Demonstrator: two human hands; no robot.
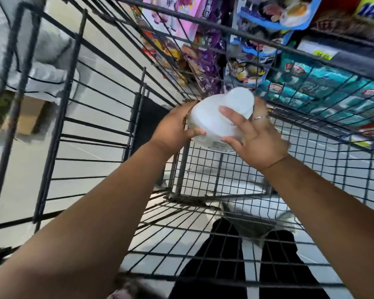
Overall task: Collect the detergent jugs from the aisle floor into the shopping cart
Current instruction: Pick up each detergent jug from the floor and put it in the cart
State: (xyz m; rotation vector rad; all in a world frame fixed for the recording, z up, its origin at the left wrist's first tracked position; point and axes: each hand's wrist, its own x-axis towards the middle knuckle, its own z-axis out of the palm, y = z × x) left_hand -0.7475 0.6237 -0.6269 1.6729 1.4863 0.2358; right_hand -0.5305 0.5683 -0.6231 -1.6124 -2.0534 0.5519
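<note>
A white detergent jug (214, 124) with a wide white cap hangs inside the black wire shopping cart (203, 199), held above its mesh floor. My left hand (173, 130) grips the jug's left side, thumb across its front. My right hand (255, 141) presses on its right side and cap, fingers spread, a ring on one finger. The jug is tilted, cap pointing away from me. No other jug shows in view.
The cart's wire walls rise on the left (52, 147) and far side. Shelves with colourful packaged goods (311, 87) stand at the right beyond the cart. A cardboard box (28, 117) sits on the pale tiled floor at left. My dark-trousered legs (220, 266) show beneath the mesh.
</note>
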